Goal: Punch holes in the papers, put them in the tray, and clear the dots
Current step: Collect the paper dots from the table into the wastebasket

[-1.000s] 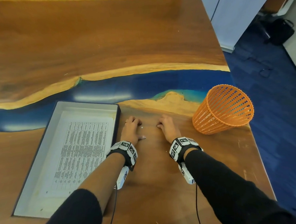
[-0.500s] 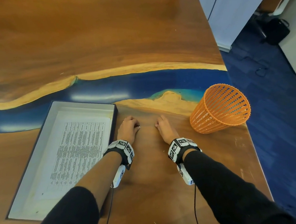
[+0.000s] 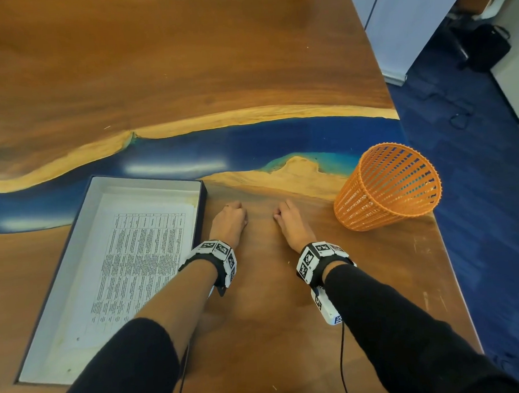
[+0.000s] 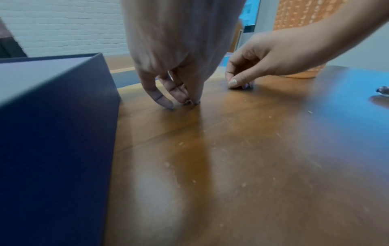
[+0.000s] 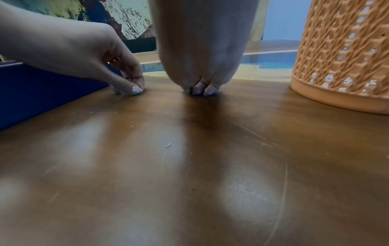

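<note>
Both hands (image 3: 228,225) (image 3: 294,224) curled, fingertips on table (image 3: 258,316); paper (image 3: 141,256) print unreadable.

An office: blue carpet (image 3: 476,161), white partition panel (image 3: 408,23), large wooden table (image 3: 185,65), printed papers (image 3: 141,250) in a tray (image 3: 61,284).

Dots no longer visible; fingers (image 3: 241,214) bunched.

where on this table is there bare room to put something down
The whole far half of the table, beyond the blue resin band, is bare. So is the near strip between tray and table's right edge, behind both wrists. It's crowded between tray and orange basket, where the left hand and right hand work.
</note>
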The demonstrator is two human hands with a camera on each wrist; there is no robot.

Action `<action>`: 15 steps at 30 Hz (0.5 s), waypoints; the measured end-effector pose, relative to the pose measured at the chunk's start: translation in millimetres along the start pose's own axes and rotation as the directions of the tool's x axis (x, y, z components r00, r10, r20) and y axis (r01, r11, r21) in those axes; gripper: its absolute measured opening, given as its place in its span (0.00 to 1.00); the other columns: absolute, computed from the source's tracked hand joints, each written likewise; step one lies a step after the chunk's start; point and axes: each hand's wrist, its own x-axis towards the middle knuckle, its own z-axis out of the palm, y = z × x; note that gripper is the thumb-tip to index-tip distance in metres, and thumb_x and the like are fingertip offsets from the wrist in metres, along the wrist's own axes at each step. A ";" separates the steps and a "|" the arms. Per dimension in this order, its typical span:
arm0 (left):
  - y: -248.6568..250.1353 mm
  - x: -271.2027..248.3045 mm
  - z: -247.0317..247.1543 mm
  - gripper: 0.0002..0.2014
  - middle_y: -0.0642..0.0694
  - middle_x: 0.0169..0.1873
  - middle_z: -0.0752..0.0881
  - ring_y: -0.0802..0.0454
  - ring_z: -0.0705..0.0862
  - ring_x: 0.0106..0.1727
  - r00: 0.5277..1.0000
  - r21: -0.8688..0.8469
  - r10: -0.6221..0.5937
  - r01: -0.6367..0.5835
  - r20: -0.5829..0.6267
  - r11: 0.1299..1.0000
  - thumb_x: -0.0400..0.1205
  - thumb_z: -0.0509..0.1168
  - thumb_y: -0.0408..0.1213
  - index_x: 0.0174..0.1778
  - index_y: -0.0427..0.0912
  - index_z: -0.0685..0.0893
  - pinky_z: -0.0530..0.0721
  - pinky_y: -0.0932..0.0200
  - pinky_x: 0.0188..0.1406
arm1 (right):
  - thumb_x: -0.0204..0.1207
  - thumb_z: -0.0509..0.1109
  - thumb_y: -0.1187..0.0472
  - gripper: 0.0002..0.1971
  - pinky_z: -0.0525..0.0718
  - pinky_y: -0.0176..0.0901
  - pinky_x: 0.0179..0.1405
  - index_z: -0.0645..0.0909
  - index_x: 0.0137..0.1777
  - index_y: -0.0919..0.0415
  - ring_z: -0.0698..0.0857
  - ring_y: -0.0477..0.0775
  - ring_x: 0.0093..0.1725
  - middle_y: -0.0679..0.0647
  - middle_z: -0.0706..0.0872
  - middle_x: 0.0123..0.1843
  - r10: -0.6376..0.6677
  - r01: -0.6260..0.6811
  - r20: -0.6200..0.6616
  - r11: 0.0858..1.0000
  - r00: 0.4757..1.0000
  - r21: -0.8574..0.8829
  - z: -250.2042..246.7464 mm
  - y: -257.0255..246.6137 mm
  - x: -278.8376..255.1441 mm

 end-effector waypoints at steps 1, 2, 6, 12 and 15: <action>0.8 1.0 1.5 0.10 0.37 0.57 0.78 0.39 0.77 0.62 1.000 0.036 0.006 -0.006 0.012 0.999 0.86 0.58 0.33 0.55 0.31 0.82 0.78 0.46 0.54 | 0.83 0.58 0.64 0.09 0.76 0.55 0.58 0.76 0.54 0.70 0.79 0.65 0.55 0.66 0.77 0.58 0.001 -0.001 -0.004 1.000 1.000 0.005 -0.7 -0.1 -0.5; 1.4 2.0 2.9 0.10 0.37 0.59 0.77 0.38 0.77 0.63 1.000 0.065 0.006 -0.008 0.024 0.998 0.86 0.58 0.32 0.56 0.31 0.81 0.78 0.46 0.56 | 0.83 0.58 0.64 0.09 0.76 0.54 0.57 0.76 0.55 0.70 0.79 0.64 0.54 0.66 0.77 0.58 0.003 -0.003 -0.008 1.000 1.000 0.009 -1.9 -0.6 -1.2; -1.0 7.3 7.5 0.11 0.38 0.62 0.76 0.39 0.75 0.67 0.997 0.165 0.005 -0.017 0.075 0.986 0.85 0.58 0.29 0.62 0.32 0.79 0.77 0.46 0.61 | 0.84 0.57 0.64 0.09 0.77 0.53 0.55 0.74 0.55 0.70 0.79 0.63 0.54 0.65 0.77 0.58 0.013 -0.012 -0.021 0.999 1.000 0.033 -5.9 -3.3 -4.9; -2.3 7.5 7.6 0.13 0.36 0.63 0.75 0.39 0.74 0.68 0.995 0.182 -0.003 -0.015 0.100 0.983 0.84 0.58 0.25 0.65 0.31 0.75 0.77 0.46 0.64 | 0.83 0.56 0.67 0.08 0.72 0.44 0.51 0.73 0.56 0.70 0.77 0.62 0.53 0.65 0.76 0.58 -0.016 0.017 -0.022 0.998 1.000 0.059 -18.7 -17.8 -11.4; 3.2 3.2 -4.7 0.12 0.36 0.63 0.76 0.39 0.76 0.67 0.998 0.138 0.006 -0.013 0.056 0.990 0.84 0.57 0.25 0.64 0.32 0.74 0.78 0.48 0.64 | 0.83 0.56 0.67 0.08 0.75 0.48 0.53 0.74 0.55 0.70 0.77 0.61 0.51 0.65 0.77 0.57 -0.063 0.067 -0.073 0.996 0.995 0.057 -28.8 -29.5 -12.5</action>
